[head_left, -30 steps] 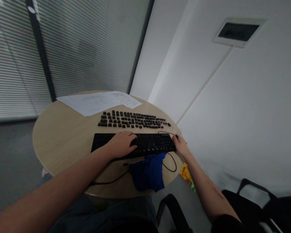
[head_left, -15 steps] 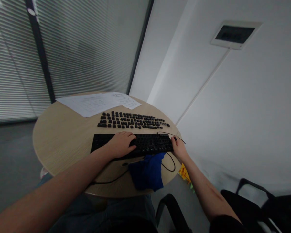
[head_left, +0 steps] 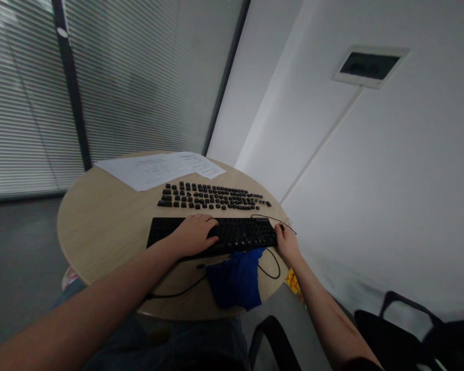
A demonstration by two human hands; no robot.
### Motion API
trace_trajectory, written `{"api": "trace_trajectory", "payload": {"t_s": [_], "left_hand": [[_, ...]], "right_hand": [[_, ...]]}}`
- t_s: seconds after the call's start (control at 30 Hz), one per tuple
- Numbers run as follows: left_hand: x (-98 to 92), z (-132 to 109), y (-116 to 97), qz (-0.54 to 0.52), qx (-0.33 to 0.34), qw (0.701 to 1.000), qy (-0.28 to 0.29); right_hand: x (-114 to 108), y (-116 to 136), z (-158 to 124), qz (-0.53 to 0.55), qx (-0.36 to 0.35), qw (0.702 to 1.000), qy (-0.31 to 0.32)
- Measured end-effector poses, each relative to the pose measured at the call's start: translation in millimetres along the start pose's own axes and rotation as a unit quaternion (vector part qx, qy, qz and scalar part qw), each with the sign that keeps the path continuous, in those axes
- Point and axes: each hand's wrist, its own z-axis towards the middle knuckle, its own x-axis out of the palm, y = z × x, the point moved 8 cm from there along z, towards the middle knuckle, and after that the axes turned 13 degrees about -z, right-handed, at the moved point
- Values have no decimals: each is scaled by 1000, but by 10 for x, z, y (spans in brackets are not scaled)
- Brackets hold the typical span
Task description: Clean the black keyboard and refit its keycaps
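A black keyboard lies on the round wooden table. My left hand rests palm down on its left half, fingers spread flat over the keys. At the keyboard's right end, my right hand pinches a small dark thing I cannot make out, next to a thin black cable. Rows of loose black keycaps are laid out on the table just beyond the keyboard. A blue cloth hangs over the near table edge, below the keyboard.
White paper sheets lie at the far side of the table. Window blinds fill the left, a white wall the right. A black chair stands at lower right. Something yellow lies on the floor beside the table.
My right hand has drawn slightly in along the keyboard's right end. The view has shifted a little; my left hand stays on the keys.
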Motion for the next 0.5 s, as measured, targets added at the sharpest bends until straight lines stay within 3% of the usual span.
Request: {"api": "trace_trajectory", "payload": {"t_s": [0.3, 0.5], "left_hand": [[8, 14, 17, -9, 2, 1000, 0], [-1, 28, 20, -1, -4, 1000, -2]], "right_hand": [[-7, -220, -53, 95, 48, 991, -86], [-33, -292, -72, 113, 69, 986, -100]]}}
